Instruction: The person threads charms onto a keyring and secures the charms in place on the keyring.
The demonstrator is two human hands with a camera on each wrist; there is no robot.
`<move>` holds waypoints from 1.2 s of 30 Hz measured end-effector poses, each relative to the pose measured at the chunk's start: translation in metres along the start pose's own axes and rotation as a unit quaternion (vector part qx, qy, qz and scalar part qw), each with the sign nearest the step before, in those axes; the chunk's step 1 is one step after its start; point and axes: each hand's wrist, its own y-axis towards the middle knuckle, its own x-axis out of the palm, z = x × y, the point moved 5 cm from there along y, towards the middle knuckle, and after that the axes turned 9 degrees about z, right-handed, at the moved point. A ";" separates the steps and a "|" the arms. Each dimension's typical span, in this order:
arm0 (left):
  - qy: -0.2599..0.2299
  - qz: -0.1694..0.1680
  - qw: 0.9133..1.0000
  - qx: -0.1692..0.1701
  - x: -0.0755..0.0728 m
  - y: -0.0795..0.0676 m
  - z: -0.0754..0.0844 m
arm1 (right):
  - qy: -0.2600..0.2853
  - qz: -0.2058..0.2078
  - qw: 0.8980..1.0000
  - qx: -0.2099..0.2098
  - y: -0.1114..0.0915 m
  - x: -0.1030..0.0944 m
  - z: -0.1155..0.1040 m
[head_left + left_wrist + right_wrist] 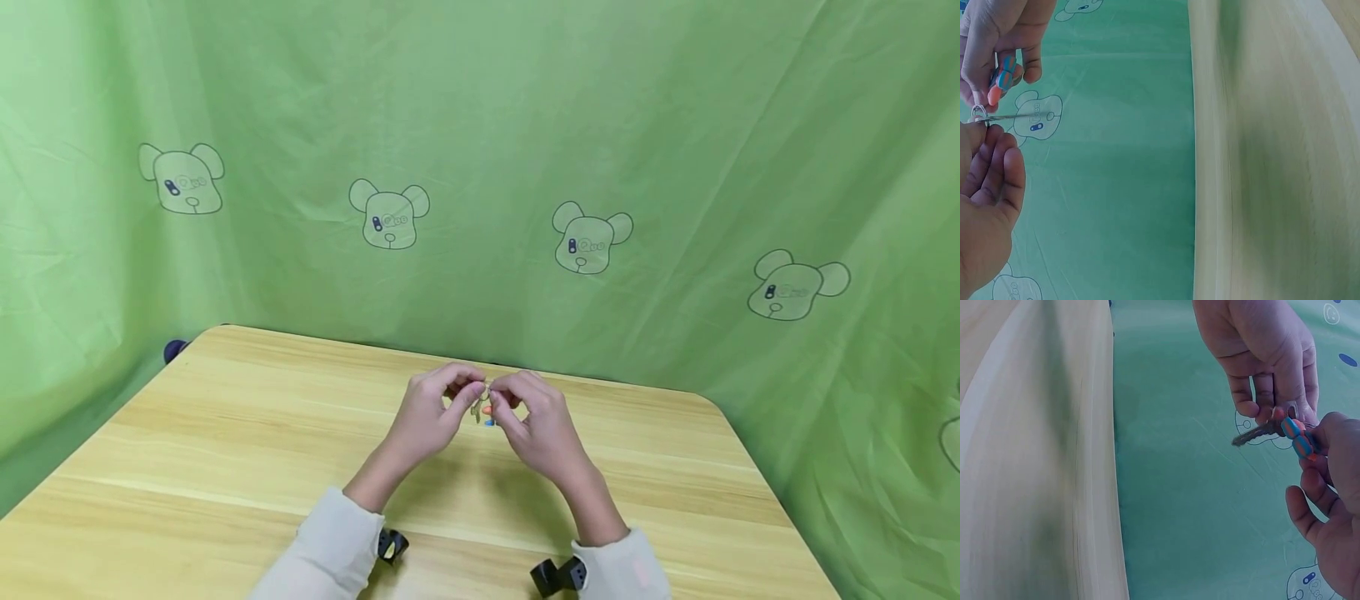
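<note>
Legible marks stand on the green cloth backdrop (480, 100), printed there as outlined bear heads. Head view: four whole prints in a row, namely a far-left bear head (182, 171), a second bear head (389, 232), a third bear head (587, 260) and a fourth bear head (795, 279). Each carries a dark blue pill-shaped sign (172, 187) and, right of it, pale outline lettering (191, 182): apparently a Q, then smaller letters too faint to read surely. Wrist views: same print, turned sideways, lettering illegible.

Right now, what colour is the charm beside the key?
The charm is blue and orange, clearest in the right wrist view.
</note>
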 end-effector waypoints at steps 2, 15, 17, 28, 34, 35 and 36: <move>0.001 0.001 1.000 0.001 0.000 0.000 0.000 | 0.001 -0.004 1.000 -0.002 0.000 0.000 0.000; -0.007 0.009 1.000 -0.012 -0.001 0.001 0.000 | 0.000 -0.032 0.999 -0.006 0.002 -0.002 -0.002; -0.009 0.009 1.000 -0.015 -0.001 0.001 0.000 | 0.003 -0.034 0.999 -0.005 0.002 -0.002 -0.002; -0.013 0.014 1.000 -0.017 0.000 0.001 0.000 | 0.007 -0.038 0.999 -0.001 0.001 -0.003 -0.001; -0.011 0.024 0.999 -0.037 0.000 0.001 0.000 | 0.012 -0.042 0.999 0.004 0.001 -0.002 0.000; -0.012 0.025 0.999 -0.040 0.000 0.001 0.000 | 0.012 -0.043 0.999 0.006 0.001 -0.001 0.000; -0.012 0.025 0.999 -0.043 0.001 0.001 -0.001 | 0.013 -0.044 0.999 0.008 0.001 -0.001 0.000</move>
